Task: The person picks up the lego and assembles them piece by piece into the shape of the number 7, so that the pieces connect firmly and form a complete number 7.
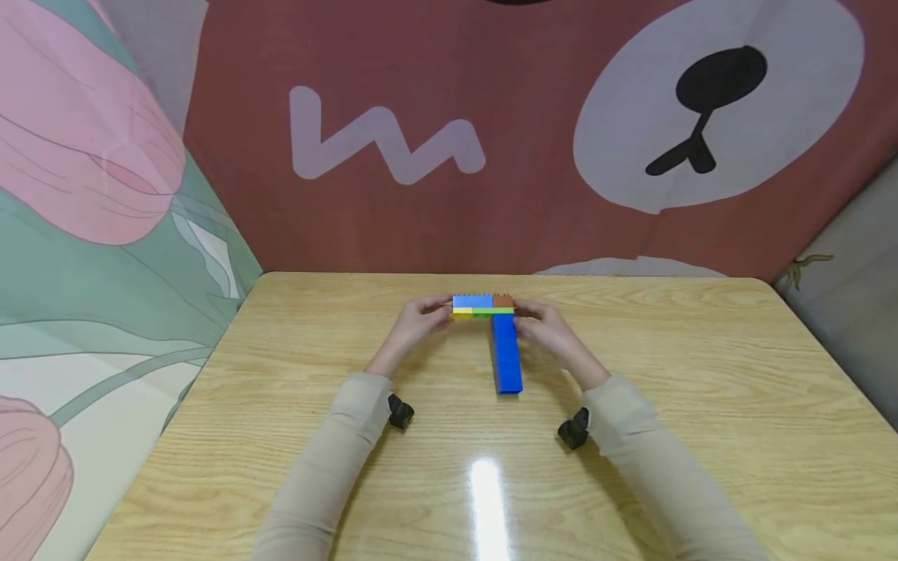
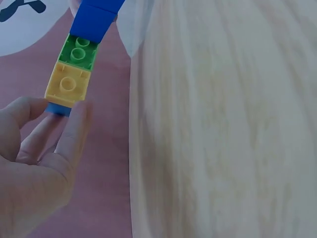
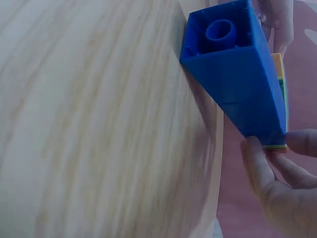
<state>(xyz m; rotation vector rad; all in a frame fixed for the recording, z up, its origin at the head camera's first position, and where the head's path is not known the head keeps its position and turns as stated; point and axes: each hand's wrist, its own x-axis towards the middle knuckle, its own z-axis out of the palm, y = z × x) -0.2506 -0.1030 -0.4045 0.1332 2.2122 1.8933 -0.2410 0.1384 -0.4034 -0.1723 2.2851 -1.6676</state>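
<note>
Both hands hold one assembly of toy building bricks. Its top row has a light blue brick point(image 1: 472, 301) and a brown-red brick point(image 1: 503, 300). Beneath them are a yellow brick point(image 2: 68, 84) and a green brick point(image 2: 78, 52). From the right end, a column of dark blue bricks point(image 1: 507, 354) extends down; its hollow underside point(image 3: 219, 30) faces the right wrist camera. My left hand point(image 1: 418, 318) pinches the left end, by the yellow and light blue bricks. My right hand point(image 1: 549, 326) grips the right end, where column and top row meet.
A wood-grain table point(image 1: 281, 467) lies under the arms. Behind it rises a red-brown printed backdrop point(image 1: 421, 226), with a floral one point(image 1: 91, 156) at left. Black wrist cameras sit on each cuff, the left camera point(image 1: 401, 411) and the right camera point(image 1: 574, 428).
</note>
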